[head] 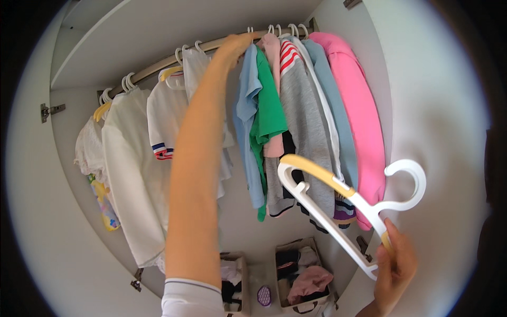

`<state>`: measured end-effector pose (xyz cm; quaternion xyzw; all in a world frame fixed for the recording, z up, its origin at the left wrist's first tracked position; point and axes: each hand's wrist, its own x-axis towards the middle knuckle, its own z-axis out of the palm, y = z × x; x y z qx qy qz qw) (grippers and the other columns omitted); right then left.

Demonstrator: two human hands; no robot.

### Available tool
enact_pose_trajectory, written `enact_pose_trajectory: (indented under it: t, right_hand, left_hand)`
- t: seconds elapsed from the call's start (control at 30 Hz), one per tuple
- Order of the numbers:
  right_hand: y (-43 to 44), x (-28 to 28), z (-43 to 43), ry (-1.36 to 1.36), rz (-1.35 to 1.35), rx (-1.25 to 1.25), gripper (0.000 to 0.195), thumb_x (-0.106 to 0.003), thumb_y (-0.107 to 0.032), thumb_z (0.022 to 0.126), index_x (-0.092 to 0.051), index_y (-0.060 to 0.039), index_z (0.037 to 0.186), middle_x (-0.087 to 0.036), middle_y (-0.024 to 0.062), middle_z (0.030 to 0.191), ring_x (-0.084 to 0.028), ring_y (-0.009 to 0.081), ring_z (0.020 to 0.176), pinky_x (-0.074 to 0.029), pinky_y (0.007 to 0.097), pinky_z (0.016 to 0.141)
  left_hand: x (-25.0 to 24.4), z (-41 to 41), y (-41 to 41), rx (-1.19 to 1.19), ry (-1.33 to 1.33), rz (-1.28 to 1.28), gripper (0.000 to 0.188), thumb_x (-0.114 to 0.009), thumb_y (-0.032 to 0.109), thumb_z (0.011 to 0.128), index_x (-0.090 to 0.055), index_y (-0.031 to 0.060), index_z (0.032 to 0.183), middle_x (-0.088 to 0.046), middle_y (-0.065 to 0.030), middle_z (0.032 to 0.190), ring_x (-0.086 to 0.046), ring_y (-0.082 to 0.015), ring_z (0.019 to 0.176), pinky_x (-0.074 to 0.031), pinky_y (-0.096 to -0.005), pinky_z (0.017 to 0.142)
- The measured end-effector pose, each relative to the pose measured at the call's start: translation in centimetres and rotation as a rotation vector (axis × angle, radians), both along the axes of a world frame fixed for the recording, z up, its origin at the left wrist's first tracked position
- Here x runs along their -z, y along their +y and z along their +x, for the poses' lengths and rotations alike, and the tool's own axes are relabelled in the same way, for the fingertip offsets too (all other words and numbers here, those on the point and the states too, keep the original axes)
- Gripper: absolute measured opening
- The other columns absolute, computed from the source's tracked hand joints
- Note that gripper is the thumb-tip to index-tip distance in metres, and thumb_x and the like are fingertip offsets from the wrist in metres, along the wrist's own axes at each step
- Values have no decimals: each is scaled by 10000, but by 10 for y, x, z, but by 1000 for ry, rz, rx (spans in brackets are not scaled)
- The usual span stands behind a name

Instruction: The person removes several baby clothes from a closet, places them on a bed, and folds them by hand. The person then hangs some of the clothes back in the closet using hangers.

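Note:
My left hand [237,44] is raised to the closet rod [162,62], at the hangers of a light blue shirt [247,103] and a green shirt [271,119]. Its fingers are partly hidden, so its grip is unclear. In my right hand [396,261], at the lower right, is an empty white and yellow plastic hanger [362,206], its hook pointing up and right. Right of the green shirt hang a pink garment [271,51], a grey striped-shoulder top [303,107] and a bright pink garment [352,91]. White clothes [128,138] hang left of my forearm.
Two fabric storage boxes with folded clothes, the right one [303,305] and the left one [244,285], stand on the closet floor with a purple patterned object [264,296] between them. Open white doors flank the closet, the left door [35,178] bearing metal hinges. A shelf [158,27] spans above the rod.

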<state>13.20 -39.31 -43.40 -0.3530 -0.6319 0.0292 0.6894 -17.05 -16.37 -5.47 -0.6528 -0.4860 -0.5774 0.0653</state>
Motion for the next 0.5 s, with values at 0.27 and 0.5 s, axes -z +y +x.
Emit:
enact_pose_trajectory:
  t: [0.27,0.5]
  right_hand:
    - [-22,2,-3,-32,-40,47,339,-550,42,932,-628,47,1262,-684,187,1171,-658,264,1039,-478,328,922]
    - [-33,18,-19,-19,-48,141,356,-585,74,907,-633,33,1257,-696,160,1055,-641,221,887,-489,294,808]
  left_hand:
    - [-2,-22,38,532,-298,-133,213,-698,229,883,-685,21,924,-690,-96,809,-643,-233,642,-554,-439,591]
    - [-37,-59,49,505,-217,-398,235,-721,271,875,-680,42,905,-680,-96,774,-634,-233,598,-552,-382,529]
